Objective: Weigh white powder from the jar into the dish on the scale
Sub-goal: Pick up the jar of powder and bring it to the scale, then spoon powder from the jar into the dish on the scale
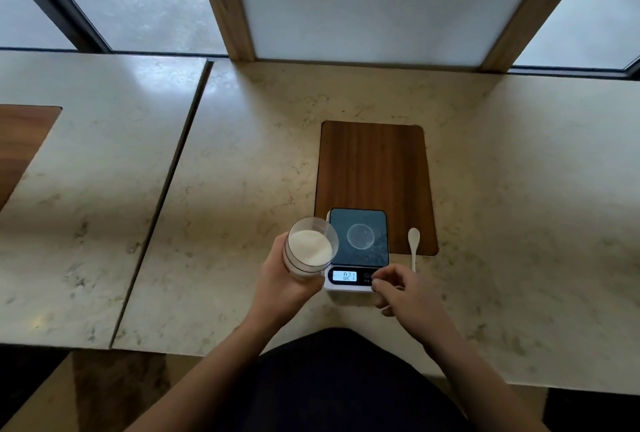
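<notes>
A small digital scale (358, 220) with a dark platform and a lit display sits on the counter near me. A clear round dish (360, 236) rests on its platform and looks empty. My left hand (282, 281) grips a clear open jar (309, 248) of white powder, held just left of the scale and tilted toward me. My right hand (403, 289) is at the scale's front right corner, fingertips curled on the buttons beside the display, holding nothing. A white spoon (413, 244) lies to the right of the scale.
A dark wooden board (374, 168) lies under and behind the scale on the marble counter (242, 171). A seam splits the counter at the left. A wood-framed white panel and windows stand at the far edge.
</notes>
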